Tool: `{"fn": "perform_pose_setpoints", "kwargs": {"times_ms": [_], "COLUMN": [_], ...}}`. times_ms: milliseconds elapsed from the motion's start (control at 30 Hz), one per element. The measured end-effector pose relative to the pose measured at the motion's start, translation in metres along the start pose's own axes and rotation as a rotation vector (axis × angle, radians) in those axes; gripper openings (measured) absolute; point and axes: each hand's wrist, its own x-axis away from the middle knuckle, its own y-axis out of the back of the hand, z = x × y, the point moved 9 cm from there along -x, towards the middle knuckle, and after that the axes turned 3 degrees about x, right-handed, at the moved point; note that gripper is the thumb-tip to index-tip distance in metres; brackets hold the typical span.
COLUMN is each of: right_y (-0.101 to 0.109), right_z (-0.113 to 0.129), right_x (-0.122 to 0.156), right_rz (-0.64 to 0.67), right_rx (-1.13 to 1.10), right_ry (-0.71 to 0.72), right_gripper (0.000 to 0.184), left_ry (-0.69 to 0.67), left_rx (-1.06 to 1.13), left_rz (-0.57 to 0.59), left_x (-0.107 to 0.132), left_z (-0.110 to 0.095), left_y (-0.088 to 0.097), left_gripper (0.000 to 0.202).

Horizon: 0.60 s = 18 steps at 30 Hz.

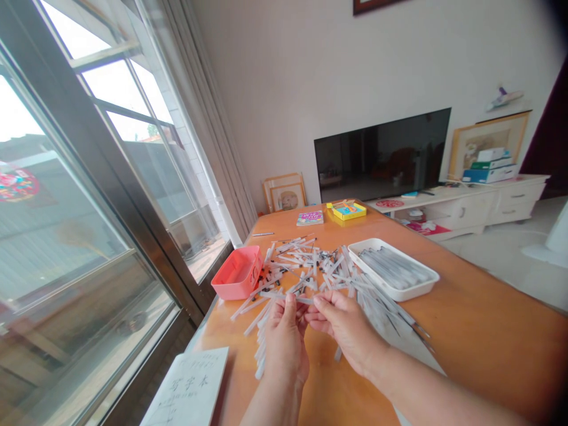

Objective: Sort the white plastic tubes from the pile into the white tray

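Observation:
Close together over the wooden table [479, 307], both my hands pinch one narrow, translucent plastic sleeve [305, 300]. My left hand [286, 331] grips its left end between thumb and fingers. At the other end, the thumb and fingers of my right hand [339, 319] are closed on it; the lower fingers are partly hidden. Just beyond lies a loose pile of similar pale sleeves [288, 258], some with small black ends. Right of the pile, a white tray [419, 291] holds a row of sleeves with dark thin pieces inside. A coral-red plastic basket [233, 289] stands at the left.
A paper booklet [189, 384] with handwriting lies at the near left. Long thin dark-tipped pieces [408, 319] stick out beside my right forearm. Toward the far end are a pen [263, 234], a colourful book [310, 218] and a yellow box [348, 212]. Glass doors [110, 207] border the left.

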Motion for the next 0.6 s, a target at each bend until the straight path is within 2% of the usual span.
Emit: {"fn": "perform_pose_setpoints", "kwargs": {"times_ms": [100, 233, 267, 333, 433, 500, 600], "right_y": [-0.003, -0.010, -0.009, 0.002, 0.022, 0.025, 0.020], "right_z": [-0.001, -0.002, -0.003, -0.002, 0.006, 0.012, 0.025], "right_x": [0.000, -0.001, -0.002, -0.005, -0.008, -0.008, -0.008], "right_rz": [0.010, 0.094, 0.096, 0.017, -0.130, -0.140, -0.097], "right_rx": [0.000, 0.041, 0.088, 0.193, 0.259, 0.252, 0.207], "right_ry": [-0.005, -0.045, -0.053, -0.048, 0.015, 0.058, 0.108], "right_gripper": [0.042, 0.043, 0.044, 0.043, 0.037, 0.033, 0.033], "left_ry": [0.009, 0.035, 0.032, 0.012, -0.041, -0.107, -0.252], "left_rx": [-0.001, -0.027, -0.037, -0.054, -0.110, -0.206, -0.430], "left_rz": [-0.020, -0.030, -0.033, -0.046, -0.063, -0.045, 0.042], "left_x": [-0.001, -0.003, -0.003, -0.004, -0.006, -0.007, -0.003], "left_z": [0.001, 0.001, 0.000, -0.004, -0.012, -0.019, -0.032], "left_y": [0.002, 0.007, 0.008, 0.010, 0.013, 0.011, -0.001], "left_gripper": [0.042, 0.041, 0.040, 0.037, 0.036, 0.034, 0.028]}}
